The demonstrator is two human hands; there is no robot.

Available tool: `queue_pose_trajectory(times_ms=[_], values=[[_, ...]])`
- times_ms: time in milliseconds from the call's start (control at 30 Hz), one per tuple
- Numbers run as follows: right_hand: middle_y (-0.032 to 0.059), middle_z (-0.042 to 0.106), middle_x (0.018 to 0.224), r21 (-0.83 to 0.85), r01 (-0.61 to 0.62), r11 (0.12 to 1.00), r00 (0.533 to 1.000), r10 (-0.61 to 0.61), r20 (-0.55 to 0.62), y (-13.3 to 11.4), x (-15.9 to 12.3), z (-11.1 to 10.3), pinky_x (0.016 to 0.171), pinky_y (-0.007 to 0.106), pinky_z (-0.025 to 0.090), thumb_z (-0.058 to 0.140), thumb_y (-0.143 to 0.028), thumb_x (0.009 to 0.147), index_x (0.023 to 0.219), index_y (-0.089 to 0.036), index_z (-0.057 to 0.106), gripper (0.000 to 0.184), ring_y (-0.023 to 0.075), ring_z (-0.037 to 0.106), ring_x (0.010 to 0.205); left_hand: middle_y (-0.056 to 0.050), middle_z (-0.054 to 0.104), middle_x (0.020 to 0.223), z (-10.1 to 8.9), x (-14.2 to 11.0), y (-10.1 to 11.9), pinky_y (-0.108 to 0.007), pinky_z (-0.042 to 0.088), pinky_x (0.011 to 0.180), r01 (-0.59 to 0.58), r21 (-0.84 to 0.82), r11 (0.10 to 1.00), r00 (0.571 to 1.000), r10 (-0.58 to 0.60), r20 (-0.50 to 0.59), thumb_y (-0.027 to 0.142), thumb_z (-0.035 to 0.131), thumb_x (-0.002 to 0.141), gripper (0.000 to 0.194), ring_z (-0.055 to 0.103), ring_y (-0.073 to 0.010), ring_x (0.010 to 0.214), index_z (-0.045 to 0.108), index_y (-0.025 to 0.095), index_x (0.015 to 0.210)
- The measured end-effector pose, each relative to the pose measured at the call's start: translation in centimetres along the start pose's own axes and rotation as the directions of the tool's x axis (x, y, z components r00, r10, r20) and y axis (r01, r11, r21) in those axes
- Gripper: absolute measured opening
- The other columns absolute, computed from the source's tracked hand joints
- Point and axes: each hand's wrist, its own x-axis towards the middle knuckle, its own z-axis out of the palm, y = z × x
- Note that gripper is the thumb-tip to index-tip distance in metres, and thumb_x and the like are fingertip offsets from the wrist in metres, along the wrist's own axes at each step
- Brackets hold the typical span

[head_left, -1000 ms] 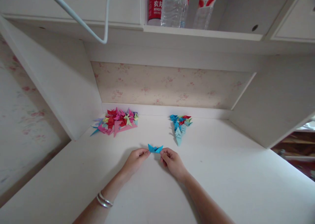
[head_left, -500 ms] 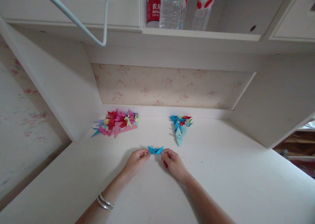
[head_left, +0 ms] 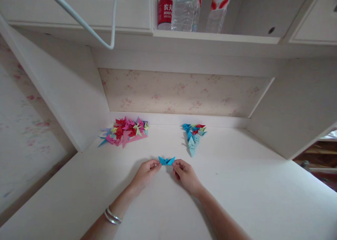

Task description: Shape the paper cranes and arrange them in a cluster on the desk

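A small blue origami boat (head_left: 166,161) with two raised points is held up between my hands over the white desk. My left hand (head_left: 147,171) pinches its left end between thumb and fingers. At its right end, the thumb and forefinger of my right hand (head_left: 185,173) close on the paper, with the other fingers curled in. Beyond my left hand lies a pile of folded paper pieces (head_left: 126,131) in pink, red, yellow and blue. A smaller group of folded paper boats (head_left: 191,141), mostly blue with some red and green, sits beyond my right hand.
The white desk (head_left: 250,183) has side panels and a floral back panel (head_left: 179,90). Overhead, a shelf (head_left: 216,37) holds several plastic bottles (head_left: 183,10). A pale cable (head_left: 86,25) loops down at the upper left.
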Motion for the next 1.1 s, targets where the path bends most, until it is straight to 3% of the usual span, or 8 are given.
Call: queue_pose_trajectory(times_ms=[567,700,833,1100], values=[[-0.0018,0.056,0.060,0.057,-0.026,0.998,1.000,0.026,-0.002,0.2,0.1,0.0,0.046,0.022,0.031,0.056,-0.056,0.080,0.079,-0.018,0.057,0.039,0.0087,0.044,0.047,-0.003,0.066,0.079,0.0,-0.1,0.3,-0.026,0.037,0.069,0.023,0.030,0.999,1.000,-0.022,-0.019,0.047,0.056,0.080,0.036,0.055,-0.0172,0.074,0.067,0.015,0.092],[-0.0020,0.056,0.061,0.087,-0.020,0.996,1.000,0.021,-0.003,0.2,0.2,0.1,0.045,0.022,0.031,0.057,-0.054,0.080,0.090,-0.017,0.060,0.038,0.0087,0.044,0.047,-0.003,0.065,0.080,0.0,-0.1,0.6,-0.026,0.036,0.066,0.036,0.031,0.999,0.999,-0.036,-0.014,0.046,0.056,0.080,0.036,0.053,-0.0163,0.072,0.067,0.014,0.092],[-0.0027,0.056,0.060,0.122,-0.025,0.992,1.000,0.026,-0.007,0.2,0.3,0.1,0.045,0.022,0.032,0.058,-0.051,0.080,0.097,-0.017,0.061,0.038,0.0085,0.043,0.045,-0.002,0.063,0.073,0.0,-0.1,0.7,-0.024,0.033,0.060,0.048,0.040,0.998,0.998,-0.046,-0.037,0.048,0.058,0.077,0.038,0.050,-0.0144,0.066,0.068,0.014,0.092],[-0.0013,0.057,0.060,0.270,-0.063,0.961,0.997,0.074,-0.030,-0.3,0.2,0.0,0.046,0.023,0.034,0.058,-0.057,0.079,0.090,-0.016,0.063,0.043,0.0086,0.045,0.046,0.003,0.053,0.058,0.2,-0.2,0.7,-0.023,0.025,0.050,0.105,0.037,0.994,0.993,-0.103,-0.052,0.052,0.060,0.075,0.043,0.038,-0.0096,0.050,0.067,0.014,0.094]])
